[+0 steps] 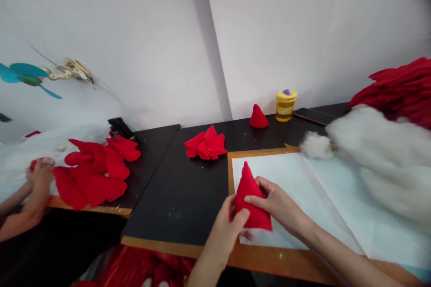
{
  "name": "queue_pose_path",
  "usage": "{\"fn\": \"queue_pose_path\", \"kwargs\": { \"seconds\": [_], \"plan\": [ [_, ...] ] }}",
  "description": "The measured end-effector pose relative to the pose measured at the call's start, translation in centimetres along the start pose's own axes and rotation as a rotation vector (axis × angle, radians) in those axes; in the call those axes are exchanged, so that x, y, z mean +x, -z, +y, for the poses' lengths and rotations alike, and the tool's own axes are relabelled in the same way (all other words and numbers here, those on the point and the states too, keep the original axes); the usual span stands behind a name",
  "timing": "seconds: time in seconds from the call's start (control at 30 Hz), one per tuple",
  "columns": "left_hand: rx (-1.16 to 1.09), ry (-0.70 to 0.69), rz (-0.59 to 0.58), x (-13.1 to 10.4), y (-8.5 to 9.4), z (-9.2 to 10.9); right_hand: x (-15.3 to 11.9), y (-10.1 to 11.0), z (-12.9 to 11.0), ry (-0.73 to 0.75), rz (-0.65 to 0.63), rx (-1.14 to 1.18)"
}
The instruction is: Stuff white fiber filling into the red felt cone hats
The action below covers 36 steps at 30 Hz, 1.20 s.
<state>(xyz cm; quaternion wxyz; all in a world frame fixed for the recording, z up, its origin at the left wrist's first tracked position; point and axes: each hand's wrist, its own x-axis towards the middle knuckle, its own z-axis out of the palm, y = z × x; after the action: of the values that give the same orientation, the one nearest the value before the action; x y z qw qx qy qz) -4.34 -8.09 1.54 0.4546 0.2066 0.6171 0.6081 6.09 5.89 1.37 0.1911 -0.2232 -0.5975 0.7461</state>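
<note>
A small red felt cone (251, 193), pointed end up, is held between both my hands above white paper (292, 170). My left hand (232, 219) grips its lower left side, thumb across the front. From the right, my right hand (272, 199) pinches its edge, thumb on the front face and fingers behind. Whether there is filling inside the cone cannot be seen. Another red cone (258, 116) stands upright at the back of the table, and a pile of flat red felt pieces (207, 143) lies to the left of the paper.
White stuffing (387, 157) is heaped at right, with a small tuft (316, 145) beside it. Behind are a yellow-lidded jar (285, 105), a phone (314, 116) and stacked red fabric (397, 89). At left, a co-worker's hands (42, 175) hold something red near more red pieces (97, 170).
</note>
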Motion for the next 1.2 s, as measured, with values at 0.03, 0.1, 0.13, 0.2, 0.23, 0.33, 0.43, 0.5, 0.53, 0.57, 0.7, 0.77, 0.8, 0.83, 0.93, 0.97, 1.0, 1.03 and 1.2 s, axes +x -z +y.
{"fn": "queue_pose_path", "kwargs": {
  "seconds": [0.03,0.1,0.13,0.2,0.23,0.33,0.43,0.5,0.53,0.57,0.7,0.77,0.8,0.83,0.93,0.97,1.0,1.03,1.2],
  "plan": [
    [0.06,-0.013,0.017,0.3,-0.4,0.1,0.0,0.0,-0.2,-0.001,-0.032,0.013],
    [0.146,-0.047,0.071,0.7,-1.3,0.0,0.1,0.1,-0.8,-0.021,-0.052,0.046],
    [0.169,-0.05,0.099,0.9,-1.6,-0.1,0.2,0.2,-1.0,-0.032,-0.036,0.042],
    [0.191,-0.035,0.127,1.1,-2.0,-0.4,0.4,0.6,-1.4,-0.033,-0.015,-0.036],
    [0.196,-0.02,0.122,1.1,-2.1,-0.5,0.7,0.7,-1.4,-0.015,-0.025,-0.107],
    [0.191,0.002,0.087,0.9,-1.8,-0.8,1.4,0.7,-1.2,0.073,-0.043,-0.277],
    [-0.005,0.004,-0.028,0.5,-0.9,-0.6,2.1,0.2,-0.9,0.097,-0.005,-0.298],
    [-0.237,0.057,-0.104,0.6,-0.2,-0.2,2.3,-0.1,-1.1,0.066,-0.061,-0.27],
    [-0.342,0.094,-0.124,0.8,0.0,0.0,2.4,-0.1,-1.3,0.044,-0.102,-0.255],
    [-0.418,0.12,-0.131,1.2,0.1,0.2,2.4,0.0,-1.5,0.025,-0.128,-0.248],
    [-0.531,0.186,-0.099,2.9,-0.9,1.0,1.1,1.2,-2.7,0.164,0.119,-0.413],
    [-0.61,0.225,-0.012,3.6,-1.6,1.4,-1.0,1.9,-2.6,0.372,0.37,-0.576],
    [-0.659,0.228,0.04,3.9,-1.9,1.6,-2.4,2.1,-2.2,0.493,0.478,-0.64],
    [-0.703,0.216,0.087,4.2,-2.1,1.8,-3.8,2.2,-1.6,0.595,0.525,-0.7],
    [-0.762,0.142,0.167,4.6,-2.6,2.1,-7.5,1.6,1.3,0.808,0.4,-0.849],
    [-0.77,0.127,0.186,4.7,-2.7,2.0,-8.1,1.2,2.4,0.835,0.37,-0.865],
    [-0.77,0.111,0.205,4.6,-2.9,2.0,-8.4,0.8,3.4,0.817,0.37,-0.857],
    [-0.762,0.091,0.218,4.5,-3.1,1.8,-8.4,0.4,4.2,0.782,0.389,-0.821],
    [-0.629,-0.098,0.052,2.5,-4.0,1.3,-6.6,0.0,5.3,0.473,0.398,-0.469]
  ]
}}
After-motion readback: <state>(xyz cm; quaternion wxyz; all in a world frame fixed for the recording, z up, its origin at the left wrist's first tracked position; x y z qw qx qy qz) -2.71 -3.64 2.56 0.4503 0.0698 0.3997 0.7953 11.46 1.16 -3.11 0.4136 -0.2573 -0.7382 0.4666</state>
